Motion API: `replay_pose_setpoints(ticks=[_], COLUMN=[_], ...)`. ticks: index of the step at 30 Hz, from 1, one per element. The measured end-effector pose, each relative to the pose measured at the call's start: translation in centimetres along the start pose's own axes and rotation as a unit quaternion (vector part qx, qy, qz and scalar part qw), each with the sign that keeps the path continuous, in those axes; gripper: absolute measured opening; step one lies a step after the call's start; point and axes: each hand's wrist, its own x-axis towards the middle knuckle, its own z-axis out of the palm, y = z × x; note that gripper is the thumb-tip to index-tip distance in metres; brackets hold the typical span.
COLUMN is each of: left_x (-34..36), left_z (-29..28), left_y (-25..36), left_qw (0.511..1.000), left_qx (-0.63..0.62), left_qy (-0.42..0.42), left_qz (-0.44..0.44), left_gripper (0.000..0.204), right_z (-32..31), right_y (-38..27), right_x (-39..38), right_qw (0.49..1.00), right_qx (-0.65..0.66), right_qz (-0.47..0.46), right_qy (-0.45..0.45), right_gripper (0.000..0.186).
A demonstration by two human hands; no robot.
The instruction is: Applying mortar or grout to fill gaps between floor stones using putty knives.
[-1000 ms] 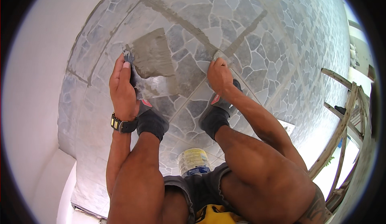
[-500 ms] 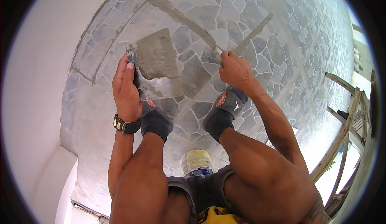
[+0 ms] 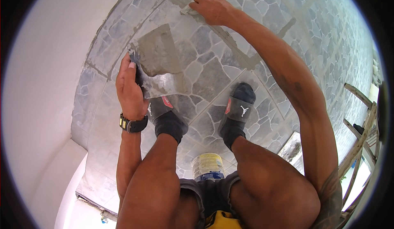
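the left hand (image 3: 132, 92) is closed around the near-side edge of a flat rectangular metal plate (image 3: 164, 81), held over the floor just in front of the left foot; a thick slab of wet grey mortar (image 3: 156, 50) covers most of it, leaving bare metal toward the person. the right hand (image 3: 213, 10), reaching farther forward, grips a small pale thin-edged tool (image 3: 188, 11), mostly hidden by the fingers, at a mortar-smeared joint (image 3: 230, 42) between grey stone-patterned tiles (image 3: 211, 79). a yellow, white and blue bucket (image 3: 208, 164) stands behind the feet.
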Motion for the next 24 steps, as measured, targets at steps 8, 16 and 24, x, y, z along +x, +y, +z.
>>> replay_pose_setpoints(ticks=[8, 16, 24], left_x=[2.1, 3.1, 2.0], left_z=[0.2, 1.1, 1.7], left_y=[0.5, 0.8, 1.4], left_qw=[1.000, 0.998, 0.983], left_qx=[-0.013, 0.031, -0.171], left_qy=[-0.014, -0.012, -0.012], left_qz=[0.023, 0.054, -0.058], left_gripper=[0.046, 0.045, 0.043], right_z=[1.0, 0.2, -1.3], right_y=[-1.2, -2.8, -3.9], right_x=[-4.3, -16.1, -24.5], right_qw=[0.995, 0.993, 0.991], right_qx=[-0.020, -0.033, -0.034], right_qz=[-0.021, -0.040, -0.031], right_qy=[-0.097, -0.109, -0.122], right_gripper=[0.028, 0.032, 0.037])
